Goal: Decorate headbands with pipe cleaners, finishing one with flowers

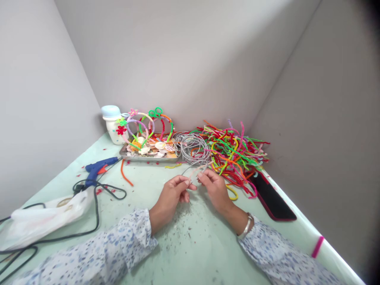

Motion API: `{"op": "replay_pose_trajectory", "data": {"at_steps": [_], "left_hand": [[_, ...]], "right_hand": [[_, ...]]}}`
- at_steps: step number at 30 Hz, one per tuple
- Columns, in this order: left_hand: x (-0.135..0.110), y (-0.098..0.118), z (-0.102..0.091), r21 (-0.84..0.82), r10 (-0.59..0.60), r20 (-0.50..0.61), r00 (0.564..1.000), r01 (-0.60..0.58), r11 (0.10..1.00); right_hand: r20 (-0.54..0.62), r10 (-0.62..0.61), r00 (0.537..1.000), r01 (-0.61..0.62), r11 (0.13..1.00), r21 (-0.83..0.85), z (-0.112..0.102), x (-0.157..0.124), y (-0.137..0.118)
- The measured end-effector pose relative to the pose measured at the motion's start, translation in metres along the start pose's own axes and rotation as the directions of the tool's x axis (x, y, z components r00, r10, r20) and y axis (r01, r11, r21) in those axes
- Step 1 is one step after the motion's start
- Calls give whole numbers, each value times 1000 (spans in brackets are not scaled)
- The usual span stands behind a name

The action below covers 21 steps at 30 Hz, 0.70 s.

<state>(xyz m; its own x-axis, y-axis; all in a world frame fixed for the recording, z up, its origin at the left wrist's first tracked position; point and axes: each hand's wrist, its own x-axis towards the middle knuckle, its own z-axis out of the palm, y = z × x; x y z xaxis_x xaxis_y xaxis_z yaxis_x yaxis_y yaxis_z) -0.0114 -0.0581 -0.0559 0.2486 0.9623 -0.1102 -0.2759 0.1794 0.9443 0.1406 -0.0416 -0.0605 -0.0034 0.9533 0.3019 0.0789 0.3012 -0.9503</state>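
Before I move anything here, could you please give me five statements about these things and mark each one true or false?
1. The left hand and the right hand are close together, near a thin pale pink strip. True.
2. The silver bracelet is on the left wrist. False: it is on the right wrist.
3. The blue glue gun lies to the left of both hands. True.
4. The white bottle has a red lid. False: its lid is light blue.
5. The coil of grey wire lies between the metal tray and the pile of colourful fuzzy stems. True.
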Motion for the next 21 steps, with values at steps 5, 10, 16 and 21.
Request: {"op": "replay_pose_trajectory", "data": {"at_steps": [5,10,16,21], "left_hand": [[-1,-1,1,97,51,-47,998,-47,994],[-2,-2,1,169,96,-39,995,-88,982],[-2,-2,0,178,120,-37,992,-112,978],[-1,0,2,194,116,-72,991,-100,976]], "right_hand": [[-2,5,1000,-5,1000,-1,0,-1,-1],[-7,10,1000,-10,1000,5,0,-1,0],[4,16,1000,-16,1000,3,0,0,2],[18,26,999,-26,1000,4,1,-1,0]]}}
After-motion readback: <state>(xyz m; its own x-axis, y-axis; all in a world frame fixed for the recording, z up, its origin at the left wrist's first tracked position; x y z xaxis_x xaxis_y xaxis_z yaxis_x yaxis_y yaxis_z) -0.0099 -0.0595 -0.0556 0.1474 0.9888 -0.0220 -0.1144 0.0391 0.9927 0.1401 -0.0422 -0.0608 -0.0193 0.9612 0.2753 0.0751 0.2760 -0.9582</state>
